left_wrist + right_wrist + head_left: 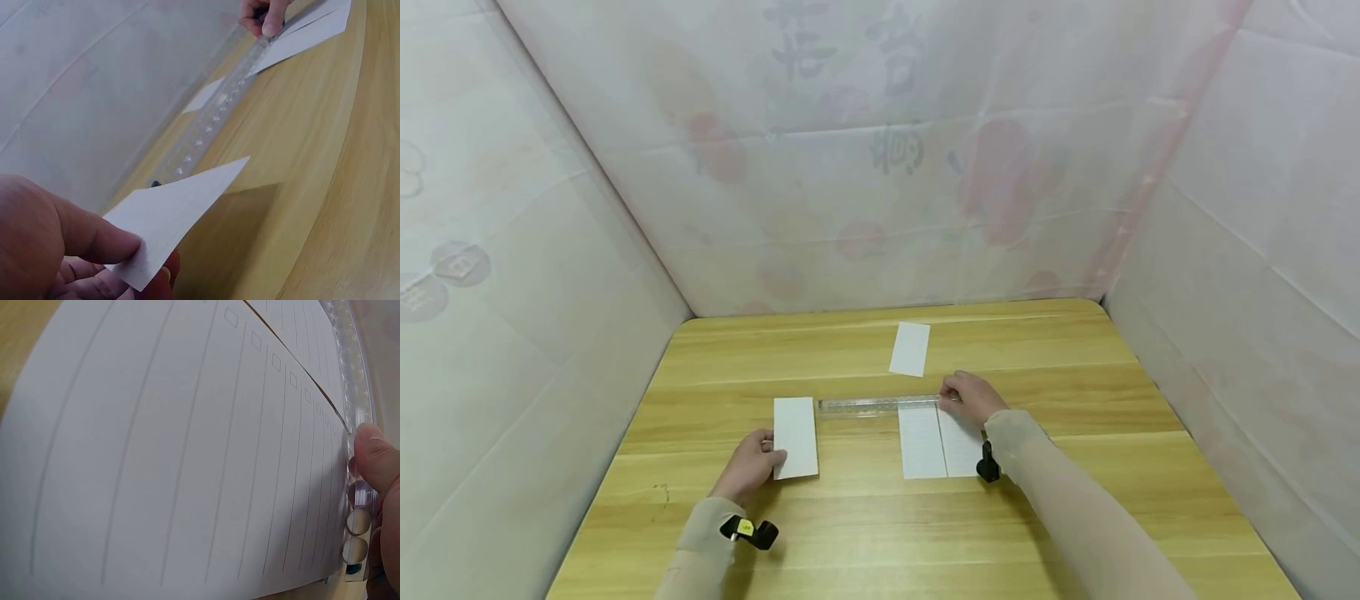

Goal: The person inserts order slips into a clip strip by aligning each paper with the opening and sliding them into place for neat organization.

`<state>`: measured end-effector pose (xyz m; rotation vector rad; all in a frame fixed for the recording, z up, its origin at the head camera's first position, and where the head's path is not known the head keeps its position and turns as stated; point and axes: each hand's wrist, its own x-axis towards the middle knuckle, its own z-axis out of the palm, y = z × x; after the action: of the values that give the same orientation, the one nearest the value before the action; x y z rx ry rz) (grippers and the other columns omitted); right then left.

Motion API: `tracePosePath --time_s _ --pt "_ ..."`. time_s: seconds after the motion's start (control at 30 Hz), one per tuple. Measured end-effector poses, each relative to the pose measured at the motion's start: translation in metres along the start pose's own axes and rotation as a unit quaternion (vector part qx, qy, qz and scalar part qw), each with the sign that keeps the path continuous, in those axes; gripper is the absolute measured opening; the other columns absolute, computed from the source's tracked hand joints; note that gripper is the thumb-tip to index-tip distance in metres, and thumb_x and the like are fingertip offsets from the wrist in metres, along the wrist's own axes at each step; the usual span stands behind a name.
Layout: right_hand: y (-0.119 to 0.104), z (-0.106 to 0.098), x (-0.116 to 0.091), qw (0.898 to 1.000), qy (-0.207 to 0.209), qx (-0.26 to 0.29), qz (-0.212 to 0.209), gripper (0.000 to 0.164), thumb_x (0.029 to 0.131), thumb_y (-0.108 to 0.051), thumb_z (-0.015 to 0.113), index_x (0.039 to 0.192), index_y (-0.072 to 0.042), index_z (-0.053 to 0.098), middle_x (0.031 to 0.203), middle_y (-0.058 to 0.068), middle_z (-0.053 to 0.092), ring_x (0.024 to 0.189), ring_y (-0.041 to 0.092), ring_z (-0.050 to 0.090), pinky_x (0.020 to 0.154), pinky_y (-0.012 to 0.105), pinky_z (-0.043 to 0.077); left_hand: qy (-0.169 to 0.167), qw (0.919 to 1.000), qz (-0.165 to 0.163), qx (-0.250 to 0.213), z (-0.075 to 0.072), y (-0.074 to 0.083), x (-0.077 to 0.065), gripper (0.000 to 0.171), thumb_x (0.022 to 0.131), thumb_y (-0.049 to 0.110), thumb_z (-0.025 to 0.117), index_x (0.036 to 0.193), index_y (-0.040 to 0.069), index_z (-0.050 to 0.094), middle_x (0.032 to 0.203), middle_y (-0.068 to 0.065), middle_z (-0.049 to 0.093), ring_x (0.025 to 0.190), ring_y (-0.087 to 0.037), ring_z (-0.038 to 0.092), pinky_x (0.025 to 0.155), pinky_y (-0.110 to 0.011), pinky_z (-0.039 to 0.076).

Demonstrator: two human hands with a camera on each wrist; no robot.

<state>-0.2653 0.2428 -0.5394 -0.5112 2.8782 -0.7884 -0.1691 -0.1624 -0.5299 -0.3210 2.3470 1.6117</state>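
Observation:
My left hand [748, 468] pinches a white paper sheet [796, 437] between thumb and fingers at its lower left edge. In the left wrist view the paper [178, 206] is tilted and casts a shadow on the table. My right hand [973, 400] holds the right end of a long clear plastic binding strip [857, 406] with a row of rings. Under the right hand lie two lined sheets side by side, a left one [922, 450] and a right one [961, 450]. Their top edges meet the strip, and small printed boxes show on the near sheet [187, 456].
Another white sheet [910, 348] lies farther back on the wooden table [865, 542]. Pale printed fabric [865, 208] hangs behind the table and on both sides. Each wrist wears a small black camera, seen on the left [760, 533] and right [988, 463].

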Motion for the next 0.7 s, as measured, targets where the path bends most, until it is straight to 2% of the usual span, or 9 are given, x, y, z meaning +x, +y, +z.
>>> tracePosePath --time_s 0.1,0.27,0.5,0.7 --pt "0.002 0.001 0.000 1.000 -0.001 -0.001 -0.001 0.007 0.090 -0.027 0.068 0.089 -0.022 0.064 0.085 -0.005 0.054 0.076 0.015 0.050 0.071 0.034 0.044 -0.026 0.9996 0.010 0.005 0.005 0.003 -0.002 0.048 0.090 0.002 0.058 0.134 -0.008 0.040 0.110 -0.021 0.061 0.093 -0.024 0.060 0.073 -0.035 0.050" --pt "0.004 0.001 0.002 1.000 -0.004 -0.011 -0.002 0.007 0.090 -0.028 0.068 0.090 -0.022 0.063 0.086 -0.006 0.054 0.078 0.014 0.049 0.072 0.033 0.043 -0.042 0.9988 0.025 0.010 0.012 0.007 -0.007 0.060 0.089 0.002 0.059 0.143 -0.003 0.033 0.100 -0.016 0.064 0.085 -0.021 0.061 0.067 -0.033 0.048" --pt "0.002 -0.002 0.001 1.000 -0.004 -0.007 -0.004 0.008 0.090 -0.025 0.069 0.089 -0.019 0.064 0.085 -0.005 0.055 0.077 0.015 0.050 0.071 0.034 0.044 -0.060 0.9977 0.030 0.003 0.021 0.012 -0.011 0.060 0.090 0.002 0.060 0.144 -0.002 0.034 0.085 -0.011 0.059 0.071 -0.018 0.053 0.059 -0.030 0.041" --pt "0.004 -0.002 0.000 1.000 -0.001 -0.012 -0.004 0.008 0.089 -0.025 0.070 0.089 -0.020 0.064 0.084 -0.005 0.054 0.077 0.014 0.049 0.072 0.034 0.044 -0.072 0.9964 0.044 -0.003 0.027 0.010 -0.009 0.063 0.090 0.002 0.061 0.146 0.000 0.032 0.078 -0.008 0.054 0.061 -0.016 0.045 0.053 -0.027 0.038"
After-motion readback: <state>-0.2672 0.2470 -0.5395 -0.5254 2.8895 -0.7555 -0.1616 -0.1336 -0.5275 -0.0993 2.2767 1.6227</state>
